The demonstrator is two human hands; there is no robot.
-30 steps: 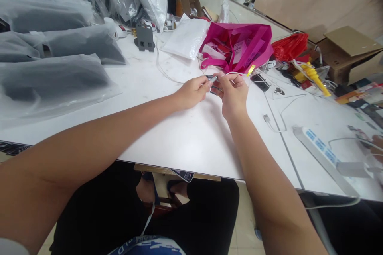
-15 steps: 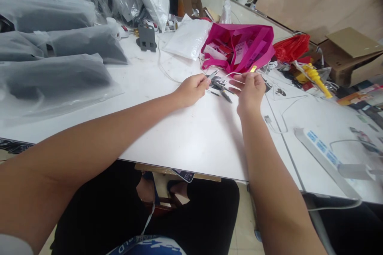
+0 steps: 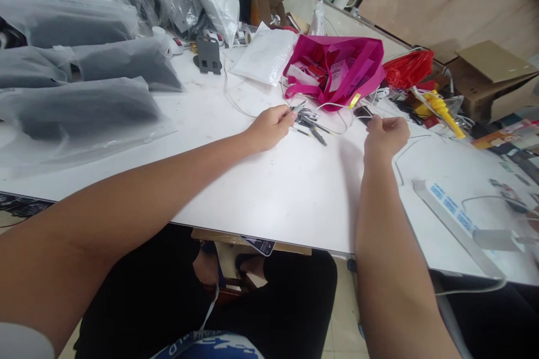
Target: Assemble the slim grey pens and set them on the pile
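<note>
My left hand (image 3: 269,126) rests on the white table (image 3: 261,190) and pinches a small grey pen-shaped piece (image 3: 298,107) at its fingertips. Just right of it lies a small heap of similar dark thin pieces (image 3: 311,122). My right hand (image 3: 385,133) is farther right, fingers closed on a thin white cable (image 3: 337,107) that loops back toward the heap and carries a yellow tag (image 3: 353,100). Behind the heap lies a pink bag (image 3: 337,67) filled with labels.
Grey items in clear plastic bags (image 3: 80,106) are stacked at the left. A white padded pouch (image 3: 263,56), a red bag (image 3: 408,66) and cardboard boxes (image 3: 492,76) lie at the back. A white power strip (image 3: 450,214) lies at the right.
My right hand has moved away from my left hand to the right, drawing the white cable along. The left hand has stayed put with the grey piece.
</note>
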